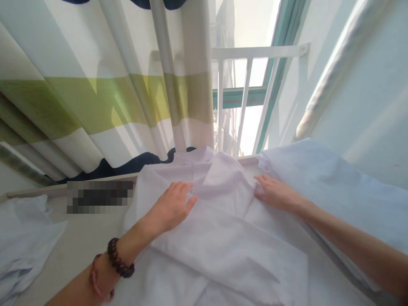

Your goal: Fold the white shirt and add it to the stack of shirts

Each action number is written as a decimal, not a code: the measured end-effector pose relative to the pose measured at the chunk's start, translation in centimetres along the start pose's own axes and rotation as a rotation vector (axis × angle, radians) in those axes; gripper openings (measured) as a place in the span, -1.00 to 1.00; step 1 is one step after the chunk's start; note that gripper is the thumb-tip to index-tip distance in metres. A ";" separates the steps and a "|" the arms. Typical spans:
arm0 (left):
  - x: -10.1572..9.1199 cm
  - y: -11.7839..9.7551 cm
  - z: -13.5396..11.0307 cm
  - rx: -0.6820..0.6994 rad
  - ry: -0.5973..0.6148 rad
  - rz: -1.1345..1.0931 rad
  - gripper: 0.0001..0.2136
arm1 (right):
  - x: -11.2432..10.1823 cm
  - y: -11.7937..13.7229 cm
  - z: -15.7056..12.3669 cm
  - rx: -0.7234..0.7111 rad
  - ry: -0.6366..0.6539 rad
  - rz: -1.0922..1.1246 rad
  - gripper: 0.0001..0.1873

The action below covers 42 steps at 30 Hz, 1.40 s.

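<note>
A white shirt [223,229] lies spread in front of me, its collar [194,155] toward the window and one part folded slantwise across the body. My left hand [174,204] rests on or just over the upper part of the shirt, fingers stretched out and thumb apart. Beaded and cord bracelets [119,257] circle that wrist. At the shirt's right edge, my right hand [272,193] touches the cloth with its fingers extended and the thumb apart from them. Whether the fingertips pinch any fabric there is hard to see.
More white cloth [338,182] lies at the right, and another white garment [22,238] at the far left. A dark, blurred-out object [100,196] sits near the back edge. Behind hang a striped curtain [105,102] and a white railing [259,52] before the window.
</note>
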State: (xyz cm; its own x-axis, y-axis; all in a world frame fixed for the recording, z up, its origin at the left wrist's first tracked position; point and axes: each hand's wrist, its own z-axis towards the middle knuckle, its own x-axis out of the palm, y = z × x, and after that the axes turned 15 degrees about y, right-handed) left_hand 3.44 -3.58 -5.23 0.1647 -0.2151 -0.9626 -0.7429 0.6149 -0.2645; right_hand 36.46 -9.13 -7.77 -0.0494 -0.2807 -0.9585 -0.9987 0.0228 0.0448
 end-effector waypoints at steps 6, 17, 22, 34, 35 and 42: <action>-1.4 -2.1 12.6 -0.078 0.088 -0.228 -0.72 | 0.1 0.5 0.9 -0.062 -0.156 -0.131 -0.76; 0.3 -3.5 21.7 -0.108 -0.189 -0.476 -0.76 | -2.8 -2.3 0.6 0.039 -0.166 -0.293 -0.64; 1.6 -4.7 22.1 -0.024 -0.298 -0.430 -0.73 | -1.7 -2.4 1.1 0.101 -0.181 -0.385 -0.68; 4.3 -0.8 7.3 0.197 -0.009 -0.145 -0.56 | -1.1 -1.7 0.4 -0.138 -0.210 -0.432 -0.74; 4.5 0.3 6.7 0.170 -0.007 -0.197 -0.54 | -1.0 -2.0 0.3 -0.118 -0.222 -0.435 -0.75; 4.1 4.7 4.9 0.070 -0.021 -0.254 -0.57 | -0.4 -2.5 0.1 -0.061 -0.206 -0.449 -0.69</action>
State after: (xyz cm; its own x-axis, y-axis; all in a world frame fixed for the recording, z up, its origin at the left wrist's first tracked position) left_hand 3.82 2.17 -10.72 0.3544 -0.3542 -0.8654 -0.6291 0.5944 -0.5009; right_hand 38.98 -8.98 -7.50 0.3823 -0.0542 -0.9224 -0.9201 -0.1144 -0.3746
